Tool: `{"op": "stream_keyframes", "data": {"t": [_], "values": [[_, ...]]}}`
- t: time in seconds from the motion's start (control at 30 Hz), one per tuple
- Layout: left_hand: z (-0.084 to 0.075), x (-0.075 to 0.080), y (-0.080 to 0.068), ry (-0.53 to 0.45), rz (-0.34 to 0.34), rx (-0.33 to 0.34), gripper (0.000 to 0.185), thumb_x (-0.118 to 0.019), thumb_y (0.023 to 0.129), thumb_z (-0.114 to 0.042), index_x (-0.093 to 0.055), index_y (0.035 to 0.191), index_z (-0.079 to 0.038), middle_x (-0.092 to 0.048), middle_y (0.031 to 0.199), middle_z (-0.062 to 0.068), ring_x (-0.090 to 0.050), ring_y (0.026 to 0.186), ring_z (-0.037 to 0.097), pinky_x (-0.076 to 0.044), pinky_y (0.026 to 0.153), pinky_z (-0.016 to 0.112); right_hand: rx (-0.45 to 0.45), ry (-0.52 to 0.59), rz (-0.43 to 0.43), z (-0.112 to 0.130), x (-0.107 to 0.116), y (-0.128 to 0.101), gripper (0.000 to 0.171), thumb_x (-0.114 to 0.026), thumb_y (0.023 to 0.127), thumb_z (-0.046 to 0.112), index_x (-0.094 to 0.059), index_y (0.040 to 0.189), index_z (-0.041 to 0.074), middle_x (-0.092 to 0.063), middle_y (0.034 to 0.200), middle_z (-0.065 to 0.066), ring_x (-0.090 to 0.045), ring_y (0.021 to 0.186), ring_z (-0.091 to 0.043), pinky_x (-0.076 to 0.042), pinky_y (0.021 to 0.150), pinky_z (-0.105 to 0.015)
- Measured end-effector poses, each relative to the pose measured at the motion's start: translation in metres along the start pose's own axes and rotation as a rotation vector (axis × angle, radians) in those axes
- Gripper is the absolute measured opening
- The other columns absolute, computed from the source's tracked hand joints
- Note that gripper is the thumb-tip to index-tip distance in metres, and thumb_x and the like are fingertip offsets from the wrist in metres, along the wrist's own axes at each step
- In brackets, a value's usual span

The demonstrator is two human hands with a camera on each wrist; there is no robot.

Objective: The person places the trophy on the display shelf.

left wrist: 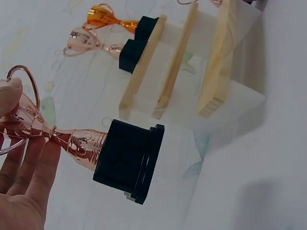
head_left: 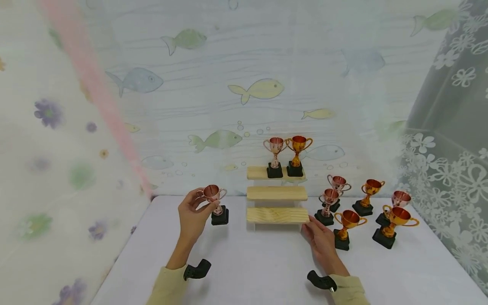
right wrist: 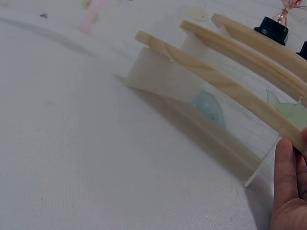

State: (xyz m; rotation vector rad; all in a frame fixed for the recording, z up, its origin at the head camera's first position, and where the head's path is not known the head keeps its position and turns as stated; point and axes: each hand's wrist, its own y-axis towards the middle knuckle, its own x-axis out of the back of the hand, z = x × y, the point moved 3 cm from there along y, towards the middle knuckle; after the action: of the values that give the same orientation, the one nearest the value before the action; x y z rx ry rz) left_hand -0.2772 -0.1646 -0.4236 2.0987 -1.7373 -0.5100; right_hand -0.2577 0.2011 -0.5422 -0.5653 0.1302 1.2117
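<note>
fish-print backdrop [head_left: 244, 63], pink band [head_left: 100, 97], floral lace [head_left: 446, 176]

White tbl [head_left: 263, 262] w/ 3-tier wood-plank shelf [head_left: 277, 215] mid & 6 trophies [head_left: 342, 239], 3 gold, 3 pinkish, to R.

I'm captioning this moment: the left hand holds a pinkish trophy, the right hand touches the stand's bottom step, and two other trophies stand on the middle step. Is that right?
Wrong step: in the head view, the gold trophy and its pinkish neighbour stand on the top step. The left hand does hold a pinkish trophy, and the right hand does touch the bottom step.
</note>
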Motion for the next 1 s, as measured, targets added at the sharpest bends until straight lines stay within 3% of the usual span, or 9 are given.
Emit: {"op": "stream_keyframes", "data": {"t": [0.5,0.7,1.0], "values": [[-0.021,-0.067,0.040,-0.127,0.112,-0.070,0.045,-0.081,0.081,0.005,-0.062,0.122,0.006,-0.061,0.113,0.017,-0.067,0.096,0.015,-0.061,0.080,0.025,0.011,-0.027,-0.010,0.000,-0.002,0.001,0.053,-0.048,0.106,0.008,-0.035,0.157,0.002,-0.038,0.157,-0.017,-0.065,0.094,0.003,-0.052,0.099,-0.019],[-0.022,-0.084,0.056,-0.118,0.114,-0.088,0.047,-0.083,0.081,0.002,-0.063,0.123,0.005,-0.062,0.113,0.019,-0.066,0.096,0.020,-0.061,0.079,0.025,0.003,-0.022,-0.008,-0.001,0.001,0.001,0.055,-0.048,0.105,0.008,-0.033,0.158,0.003,-0.038,0.158,-0.016,-0.065,0.095,0.003,-0.051,0.100,-0.019],[-0.019,-0.105,0.083,-0.103,0.090,-0.079,0.043,-0.082,0.082,0.000,-0.064,0.121,0.003,-0.061,0.108,0.011,-0.066,0.096,0.020,-0.061,0.079,0.024,-0.004,-0.029,0.007,0.000,-0.001,0.001,0.056,-0.050,0.105,0.010,-0.033,0.158,0.004,-0.037,0.159,-0.016,-0.065,0.097,0.003,-0.051,0.101,-0.020]]}}
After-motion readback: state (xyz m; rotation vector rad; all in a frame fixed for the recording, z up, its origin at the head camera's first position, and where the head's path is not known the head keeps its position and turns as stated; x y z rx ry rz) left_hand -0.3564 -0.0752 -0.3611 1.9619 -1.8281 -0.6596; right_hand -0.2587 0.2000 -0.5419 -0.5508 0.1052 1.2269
